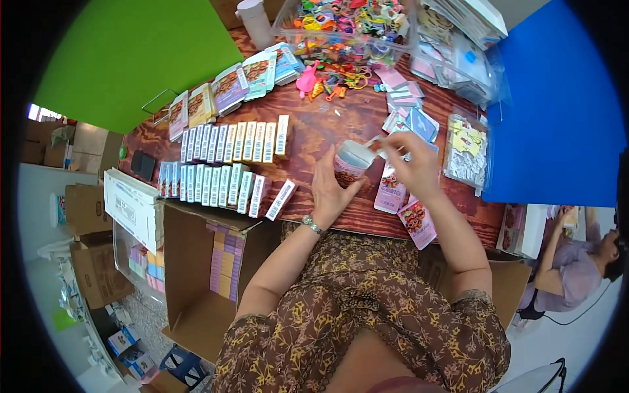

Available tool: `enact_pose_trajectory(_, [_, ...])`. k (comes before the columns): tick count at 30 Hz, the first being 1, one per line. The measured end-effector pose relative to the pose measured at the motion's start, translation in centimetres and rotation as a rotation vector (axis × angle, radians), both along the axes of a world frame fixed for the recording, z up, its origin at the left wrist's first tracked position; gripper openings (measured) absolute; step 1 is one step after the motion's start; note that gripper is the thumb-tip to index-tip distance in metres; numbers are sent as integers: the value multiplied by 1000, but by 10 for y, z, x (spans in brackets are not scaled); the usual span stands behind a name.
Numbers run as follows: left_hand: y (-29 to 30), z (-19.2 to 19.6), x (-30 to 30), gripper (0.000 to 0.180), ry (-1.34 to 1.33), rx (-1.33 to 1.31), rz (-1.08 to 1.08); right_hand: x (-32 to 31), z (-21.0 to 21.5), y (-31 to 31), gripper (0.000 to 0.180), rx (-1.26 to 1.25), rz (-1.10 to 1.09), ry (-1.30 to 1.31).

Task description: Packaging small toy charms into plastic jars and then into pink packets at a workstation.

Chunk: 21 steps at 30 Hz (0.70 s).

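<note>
My left hand point(329, 187) is wrapped round a small pink printed carton point(350, 171), whose top stands open and shows a pale inside. At the carton's upper right edge, the fingers of my right hand point(411, 160) are pinched together; whatever they grip, a flap or something small, is too fine to make out. Beneath my right wrist lie flat pink cartons point(417, 223), overlapping at the table's front edge. Beyond that hand are several printed cards point(421, 124). To the left, filled cartons stand in two rows point(219, 185), yellow, purple, green, blue and pink.
A clear bin of colourful small toys point(350, 39) stands at the back, with loose toys point(327, 82) before it. Flat carton stacks point(229, 85) lie far left. A tray of small packets point(467, 147) sits right. An open cardboard box point(190, 262) adjoins the table. Another person point(570, 268) works at right.
</note>
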<state>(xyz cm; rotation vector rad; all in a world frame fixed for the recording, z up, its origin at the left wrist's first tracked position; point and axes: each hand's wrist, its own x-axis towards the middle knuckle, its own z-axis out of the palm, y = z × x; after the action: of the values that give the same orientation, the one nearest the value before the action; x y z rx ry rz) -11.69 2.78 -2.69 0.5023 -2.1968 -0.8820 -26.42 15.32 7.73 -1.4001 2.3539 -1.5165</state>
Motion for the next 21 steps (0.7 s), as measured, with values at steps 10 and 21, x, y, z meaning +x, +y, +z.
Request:
enact_pose_trajectory(10, [-9, -9, 11, 111, 29, -87, 29, 14, -42, -6, 22, 26, 152, 318])
enact_pose_trajectory(21, [-4, -21, 20, 90, -7, -59, -38, 20, -70, -10, 25, -15, 256, 246])
